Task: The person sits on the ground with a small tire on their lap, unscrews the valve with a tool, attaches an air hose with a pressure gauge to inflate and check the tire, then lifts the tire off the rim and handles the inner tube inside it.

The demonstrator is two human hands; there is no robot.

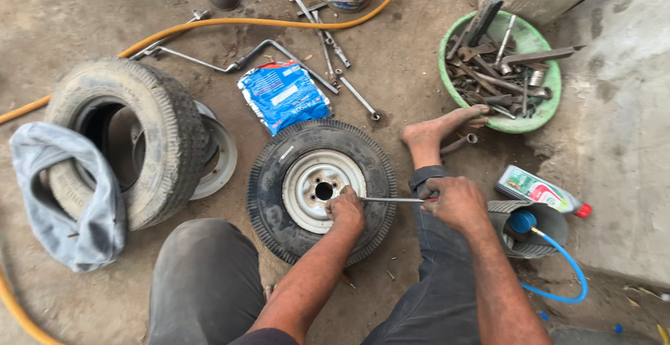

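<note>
a small wheel (317,191) lies flat on the dusty concrete floor (405,72) between the person's knees — a chunky, ribbed black tyre around a pale, scuffed steel rim with a dark centre hole. the left hand (347,209) rests on the rim's near right edge, fingers curled and pressed together where the tip of a thin metal rod (391,200) meets the rim. the right hand (457,204) is closed in a fist around the rod's other end, just right of the tyre, so the rod runs level between both hands. a bare foot (440,132) is planted beside the tyre's upper right. to the left leans a larger worn tyre (136,139) with a grey rubber inner tube (66,191) slumped against it and a bare rim behind. a crumpled blue plastic pouch (283,95) lies above the wheel, near scattered long spanners (328,45) and a smooth orange hose (230,24). a round green basin (501,72) heaped with rusty tools sits top right — below it a plastic bottle with a red cap (543,191) and a thin blue tube (565,268).
</note>
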